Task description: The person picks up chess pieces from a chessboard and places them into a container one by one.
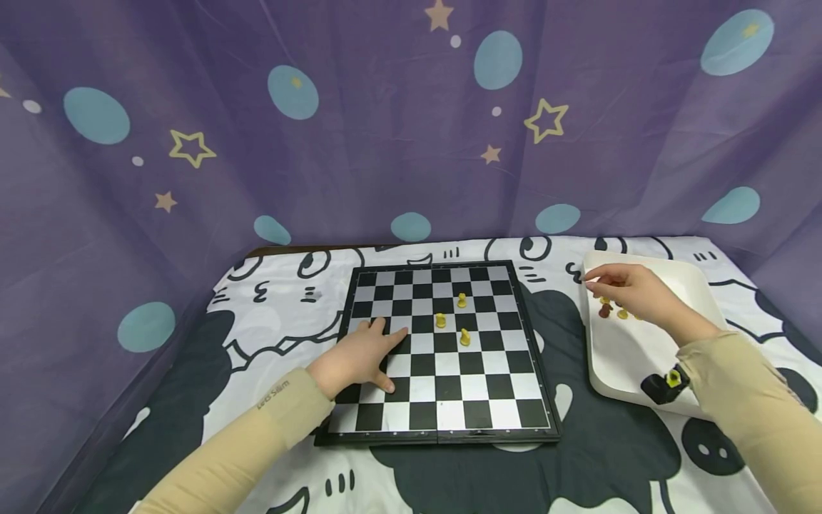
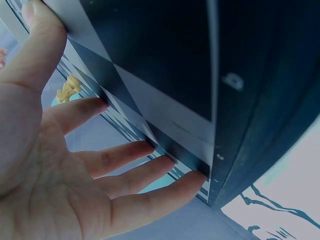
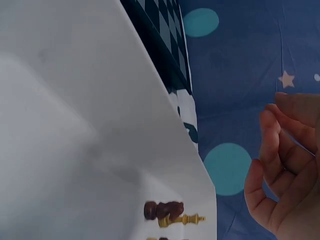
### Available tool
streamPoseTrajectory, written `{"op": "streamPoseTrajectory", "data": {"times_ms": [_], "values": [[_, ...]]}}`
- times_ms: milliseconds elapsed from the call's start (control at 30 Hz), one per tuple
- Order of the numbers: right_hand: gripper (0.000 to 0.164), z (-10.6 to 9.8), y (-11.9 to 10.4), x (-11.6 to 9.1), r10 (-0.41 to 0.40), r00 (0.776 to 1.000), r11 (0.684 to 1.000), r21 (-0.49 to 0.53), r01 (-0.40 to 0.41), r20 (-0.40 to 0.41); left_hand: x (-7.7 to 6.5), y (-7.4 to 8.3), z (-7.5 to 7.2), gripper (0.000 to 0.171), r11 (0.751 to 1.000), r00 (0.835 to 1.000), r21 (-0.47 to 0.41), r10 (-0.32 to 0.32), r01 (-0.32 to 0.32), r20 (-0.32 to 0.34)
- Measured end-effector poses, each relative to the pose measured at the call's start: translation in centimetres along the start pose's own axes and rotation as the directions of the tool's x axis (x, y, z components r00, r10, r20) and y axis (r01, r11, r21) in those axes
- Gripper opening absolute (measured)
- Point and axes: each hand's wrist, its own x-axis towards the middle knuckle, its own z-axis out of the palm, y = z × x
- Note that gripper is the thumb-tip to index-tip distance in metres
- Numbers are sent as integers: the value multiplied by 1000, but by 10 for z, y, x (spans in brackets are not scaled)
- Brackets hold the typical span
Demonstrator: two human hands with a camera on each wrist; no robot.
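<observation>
A black-and-white chessboard [image 1: 443, 385] lies on the table with three yellow pieces [image 1: 440, 321] standing near its middle. My left hand [image 1: 385, 350] rests flat on the board's left side, fingers straight; in the left wrist view the fingertips [image 2: 197, 176] press near the board [image 2: 165, 65] edge. My right hand [image 1: 597, 285] hovers over a white tray [image 1: 642, 350] at the right, fingers loosely curled with nothing seen in them [image 3: 280, 165]. A brown piece [image 3: 162, 210] and a yellow piece [image 3: 182, 219] lie in the tray [image 3: 75, 125] beneath it.
A black-and-white cartoon cloth [image 1: 610, 457] covers the table. A purple curtain [image 1: 385, 143] with stars and blue dots closes in the back and both sides. A small black device [image 1: 664, 385] sits by my right wrist over the tray's near edge.
</observation>
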Motion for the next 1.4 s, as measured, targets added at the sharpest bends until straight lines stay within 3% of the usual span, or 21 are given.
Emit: {"op": "streamPoseTrajectory", "data": {"times_ms": [567, 933, 1400], "values": [[28, 39, -25, 22, -133, 990, 989, -57, 136, 41, 0, 0, 0, 97, 1000, 1000, -3, 1, -1, 4], [28, 52, -43, 32, -141, 989, 990, -10, 141, 48, -1, 0, 0, 97, 1000, 1000, 0, 7, -7, -11], [32, 83, -63, 56, -145, 986, 989, 50, 141, 80, -2, 2, -1, 96, 1000, 1000, 2, 15, -15, -8]]}}
